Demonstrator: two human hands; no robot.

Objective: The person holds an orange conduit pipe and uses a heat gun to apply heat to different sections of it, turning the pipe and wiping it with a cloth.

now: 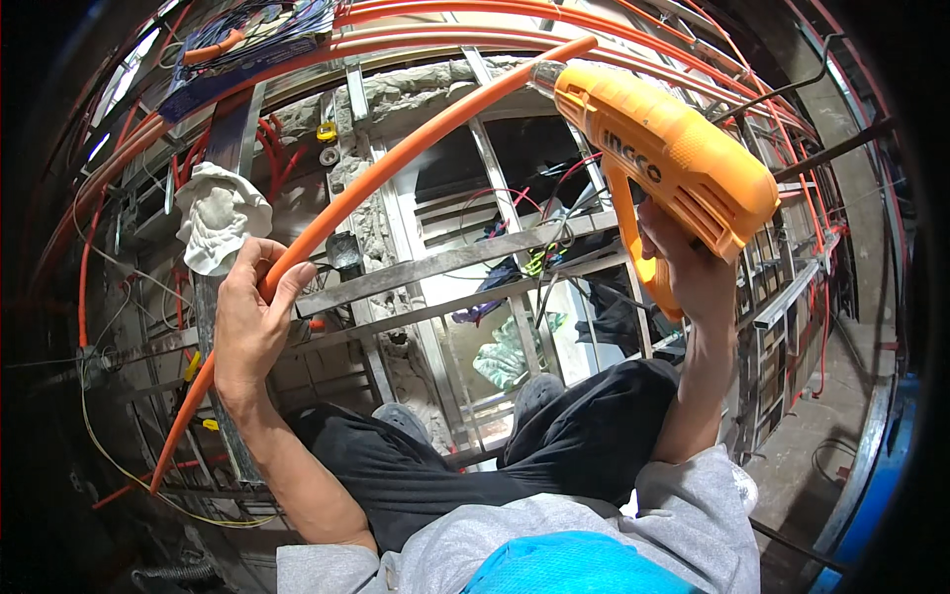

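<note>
My left hand (255, 322) is closed around an orange plastic conduit pipe (396, 158), which slants from the lower left up to the upper right. My right hand (693, 262) grips the handle of a yellow-orange heat gun (673, 148). The metal nozzle (546, 74) of the heat gun is close beside the upper end of the pipe; whether they touch I cannot tell. A crumpled whitish cloth (223, 218) lies just beyond my left hand.
I sit above a metal stud frame (445, 262) with open gaps between its bars. Below lie loose cables (554, 247) and a pale green cloth (505, 351). Orange conduits (435, 40) run across the far side, near a bundle of dark wires (272, 30). A yellow tape measure (327, 132) sits far left.
</note>
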